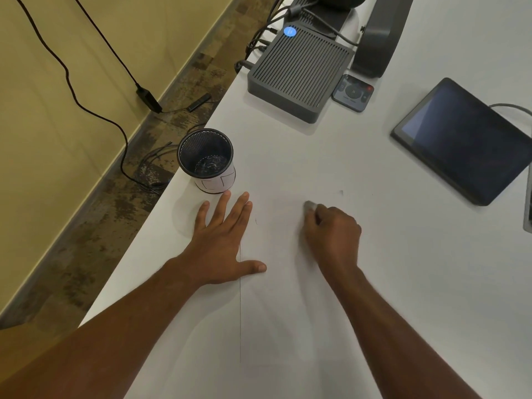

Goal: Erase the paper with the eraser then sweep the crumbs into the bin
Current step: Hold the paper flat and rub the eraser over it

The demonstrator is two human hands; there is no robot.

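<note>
Paper point(276, 298): flat on table point(403, 254), nearest the viewer.
Left hand point(221, 243): released, fingers spread, flat on paper's left edge.
Right hand point(331, 231): clenched around eraser point(310, 206), on paper.
Bin point(205, 159): beyond paper, just past left fingertips, upright.

The left hand point(223, 243) lies flat with its fingers spread. The right hand point(331, 230) is curled into a fist, pinching something small.
</note>
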